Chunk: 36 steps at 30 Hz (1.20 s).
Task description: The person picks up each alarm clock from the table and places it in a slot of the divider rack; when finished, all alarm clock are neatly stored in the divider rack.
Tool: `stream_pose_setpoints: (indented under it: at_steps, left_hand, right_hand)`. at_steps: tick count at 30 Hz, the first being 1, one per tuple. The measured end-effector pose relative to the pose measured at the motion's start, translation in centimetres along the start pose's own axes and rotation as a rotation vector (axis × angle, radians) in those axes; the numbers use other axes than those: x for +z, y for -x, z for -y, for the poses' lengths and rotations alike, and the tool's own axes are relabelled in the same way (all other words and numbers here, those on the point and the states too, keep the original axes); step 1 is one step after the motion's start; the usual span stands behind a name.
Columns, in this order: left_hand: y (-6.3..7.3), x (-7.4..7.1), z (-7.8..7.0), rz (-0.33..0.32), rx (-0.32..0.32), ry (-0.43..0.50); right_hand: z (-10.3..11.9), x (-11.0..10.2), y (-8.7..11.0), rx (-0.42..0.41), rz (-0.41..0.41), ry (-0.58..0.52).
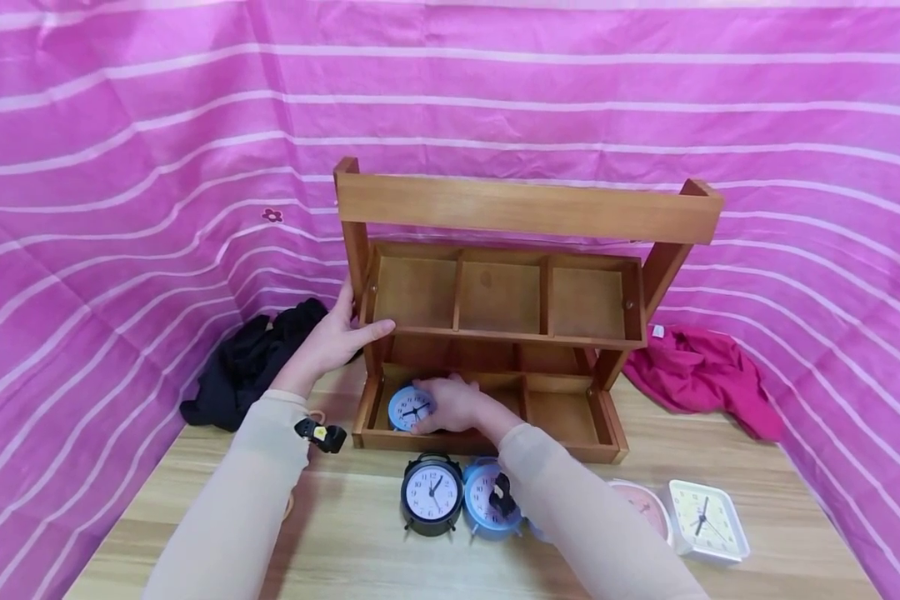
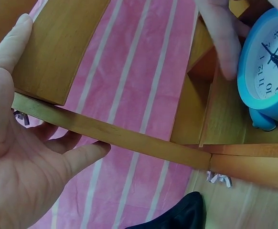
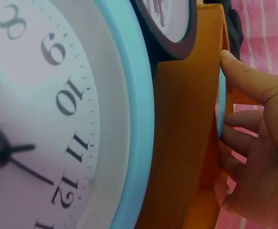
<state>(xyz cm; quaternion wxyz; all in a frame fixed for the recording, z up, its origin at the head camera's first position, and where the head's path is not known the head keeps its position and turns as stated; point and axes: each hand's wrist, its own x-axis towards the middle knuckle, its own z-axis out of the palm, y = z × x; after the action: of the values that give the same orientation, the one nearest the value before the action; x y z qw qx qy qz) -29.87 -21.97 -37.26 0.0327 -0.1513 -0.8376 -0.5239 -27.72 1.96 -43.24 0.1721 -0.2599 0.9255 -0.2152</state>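
Observation:
A two-tier wooden rack (image 1: 487, 452) with divided compartments stands on the table. At its left side my left hand (image 1: 342, 333) grips the upright, the thumb in front and the fingers behind, as the left wrist view (image 2: 24, 157) shows. My right hand (image 1: 457, 403) holds a small blue alarm clock (image 1: 407, 410) by its right side, in the left part of the lower tier. The clock's dial faces forward in the head view. In the right wrist view just a thin blue edge of that clock (image 3: 221, 100) shows between thumb and fingers.
Before the rack stand a black twin-bell clock (image 1: 432, 493) and a larger blue clock (image 1: 487, 498). A pink clock (image 1: 645, 504), partly behind my right sleeve, and a white square clock (image 1: 708, 521) are farther right. Black cloth (image 1: 247, 362) lies left, red cloth (image 1: 708, 375) right.

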Motion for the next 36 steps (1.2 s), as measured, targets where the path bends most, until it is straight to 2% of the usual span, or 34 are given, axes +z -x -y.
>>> stream_pose_setpoints:
  at_steps: [5, 11, 17, 20, 28, 36]
  left_hand:
    - [-0.3, 0.3, -0.1, 0.006, -0.001, -0.005]
    - [-0.6, 0.1, -0.5, 0.001, 0.01, -0.019]
    - [-0.4, 0.2, -0.6, 0.006, -0.024, -0.027]
    - [-0.3, 0.0, -0.5, 0.002, -0.042, -0.038]
    - [0.2, -0.3, -0.3, -0.015, -0.052, -0.054]
    - [0.1, 0.1, 0.0, -0.02, -0.045, -0.031]
  right_hand:
    - [0.1, -1.2, 2.2, -0.053, -0.104, 0.031]
    - [0.4, -2.4, 6.1, -0.161, -0.218, 0.098]
    - [1.1, -0.9, 9.8, -0.169, -0.283, 0.259]
    - [1.5, 0.4, 10.8, -0.154, -0.271, 0.313]
    - [1.8, 3.5, 11.3, -0.159, -0.205, 0.354]
    - [0.9, 4.9, 10.7, -0.149, -0.186, 0.329]
